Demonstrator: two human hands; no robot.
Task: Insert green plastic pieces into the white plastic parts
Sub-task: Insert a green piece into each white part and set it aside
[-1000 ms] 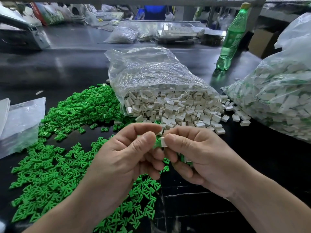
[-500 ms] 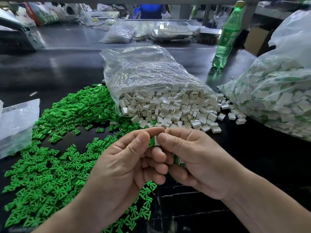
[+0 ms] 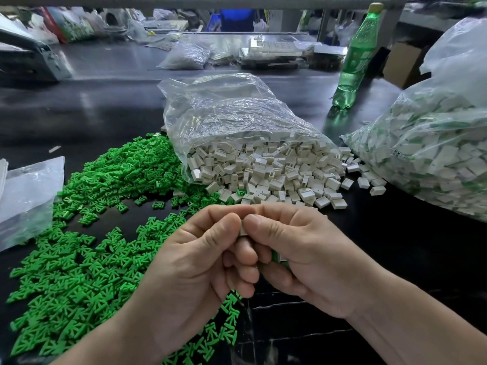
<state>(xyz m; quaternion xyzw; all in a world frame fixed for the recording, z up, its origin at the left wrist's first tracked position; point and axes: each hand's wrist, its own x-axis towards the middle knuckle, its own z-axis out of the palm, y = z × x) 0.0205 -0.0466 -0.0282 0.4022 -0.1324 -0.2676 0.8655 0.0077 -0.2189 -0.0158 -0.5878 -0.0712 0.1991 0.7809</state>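
Two hands are clamped on one white part (image 3: 243, 231) above the worktop (image 3: 395, 259): left hand (image 3: 195, 259) and right hand (image 3: 303, 256), thumbs meeting. Insertion is judged under way; a firm, straight squeeze is needed next

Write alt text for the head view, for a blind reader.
A left hand and a right hand pinch one small white plastic part above a black table, near a heap of green plastic pieces and a clear bag of white plastic parts.
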